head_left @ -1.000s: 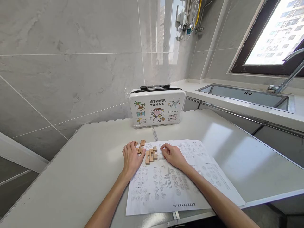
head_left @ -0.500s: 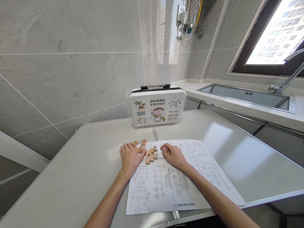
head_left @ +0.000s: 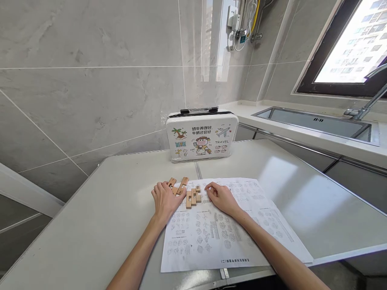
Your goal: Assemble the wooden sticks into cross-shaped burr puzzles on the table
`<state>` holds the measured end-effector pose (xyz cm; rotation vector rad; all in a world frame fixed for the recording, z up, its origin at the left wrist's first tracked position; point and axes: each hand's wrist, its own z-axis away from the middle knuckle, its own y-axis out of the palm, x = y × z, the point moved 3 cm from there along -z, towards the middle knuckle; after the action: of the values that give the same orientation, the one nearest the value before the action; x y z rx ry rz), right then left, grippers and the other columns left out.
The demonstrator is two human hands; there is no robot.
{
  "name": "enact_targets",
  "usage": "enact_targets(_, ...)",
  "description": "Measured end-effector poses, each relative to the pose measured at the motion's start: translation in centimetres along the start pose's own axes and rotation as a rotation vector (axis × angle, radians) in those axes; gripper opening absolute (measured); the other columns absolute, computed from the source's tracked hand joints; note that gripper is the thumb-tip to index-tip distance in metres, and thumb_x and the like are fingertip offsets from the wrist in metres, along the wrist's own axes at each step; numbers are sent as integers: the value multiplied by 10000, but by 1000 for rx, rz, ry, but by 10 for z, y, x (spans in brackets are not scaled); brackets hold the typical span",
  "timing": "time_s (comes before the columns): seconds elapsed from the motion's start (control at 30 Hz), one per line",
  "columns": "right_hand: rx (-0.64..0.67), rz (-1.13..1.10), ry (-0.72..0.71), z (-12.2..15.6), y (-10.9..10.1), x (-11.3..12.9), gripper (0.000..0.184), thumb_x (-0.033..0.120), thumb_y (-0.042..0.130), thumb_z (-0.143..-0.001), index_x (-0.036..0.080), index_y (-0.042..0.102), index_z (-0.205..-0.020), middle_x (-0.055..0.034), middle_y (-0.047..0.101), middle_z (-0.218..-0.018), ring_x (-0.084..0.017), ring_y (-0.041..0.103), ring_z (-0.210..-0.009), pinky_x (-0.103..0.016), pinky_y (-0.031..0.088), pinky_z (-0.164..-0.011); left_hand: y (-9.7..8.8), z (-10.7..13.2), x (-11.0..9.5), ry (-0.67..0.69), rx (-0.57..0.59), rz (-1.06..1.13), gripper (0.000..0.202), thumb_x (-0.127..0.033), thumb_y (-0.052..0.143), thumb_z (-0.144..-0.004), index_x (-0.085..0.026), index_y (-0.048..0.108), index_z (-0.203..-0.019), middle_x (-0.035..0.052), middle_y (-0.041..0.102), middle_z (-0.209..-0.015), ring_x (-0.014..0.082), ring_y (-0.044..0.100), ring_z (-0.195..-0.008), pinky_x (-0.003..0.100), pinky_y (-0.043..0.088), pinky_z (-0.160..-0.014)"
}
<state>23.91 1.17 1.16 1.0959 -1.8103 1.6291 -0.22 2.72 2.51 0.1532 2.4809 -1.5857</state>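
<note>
On the left edge of the paper, my left hand (head_left: 165, 198) lies palm down, thumb and fingers apart. Beside its fingertips are loose notched wooden puzzle pieces (head_left: 183, 184); the thumb tip touches or nearly touches one of them. The fingers partly cover these pieces. Just right of the thumb, several more notched wooden blocks (head_left: 193, 197) stand side by side, one marked with a 3. My right hand (head_left: 222, 197) rests on the printed sheet (head_left: 211, 253), its fingers curled together, a little right of the blocks. Nothing shows in its fingers.
The sheet lies on a pale folding table (head_left: 90, 225). A white carry case (head_left: 202, 139) with cartoon prints and a black handle stands at the back against the tiled wall. To the right are a counter with a sink (head_left: 314, 121), a faucet (head_left: 363, 106) and a window.
Both hands and the wooden pieces stay where they were. The whole view has shifted very slightly.
</note>
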Motion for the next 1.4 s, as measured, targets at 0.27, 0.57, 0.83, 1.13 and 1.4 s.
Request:
enact_targets(0.27, -8, -7, -7, 0, 0, 0, 220, 339, 458, -970, 250, 658, -947, 36, 635, -583, -187, 597, -568, -298, 446, -653, 0, 0, -1, 42, 19, -21, 580, -646, 526, -863, -124, 626, -1093, 177, 627, -1041, 365, 562, -1015, 493, 433, -909)
enact_targets(0.57, -7, -15, -10, 0, 0, -1, 208, 329, 466, -967, 248, 657, -948, 40, 634, -590, -181, 584, -567, -298, 456, -670, -5, 2, -4, 132, 28, -8, 518, -523, 509, -946, -179, 549, -1331, 155, 623, -1094, 331, 589, -980, 445, 458, -857)
enact_targets(0.83, -12, -13, -15, 0, 1, -3, 204, 324, 471, -963, 249, 660, -955, 41, 631, -586, -184, 595, -570, -298, 464, -671, -2, -1, -1, 161, 70, -22, 412, -497, 462, -987, -182, 655, -1168, 150, 599, -1107, 318, 586, -984, 431, 501, -811)
enact_targets(1.13, -8, -24, -16, 1, 0, -1, 207, 333, 468, -963, 251, 658, -958, 40, 627, -587, -186, 585, -565, -300, 458, -666, -5, -5, 3, 135, 60, -23, 366, -473, 428, -1013, -189, 649, -1080, 128, 608, -1042, 291, 609, -929, 356, 500, -664)
enact_targets(1.4, -6, -36, -14, 0, 0, -1, 196, 319, 473, -965, 251, 656, -949, 44, 625, -579, -185, 596, -574, -298, 456, -666, -6, -5, 4, 174, 73, -18, 335, -374, 368, -1048, -180, 641, -1069, 125, 603, -1048, 269, 614, -912, 344, 495, -641)
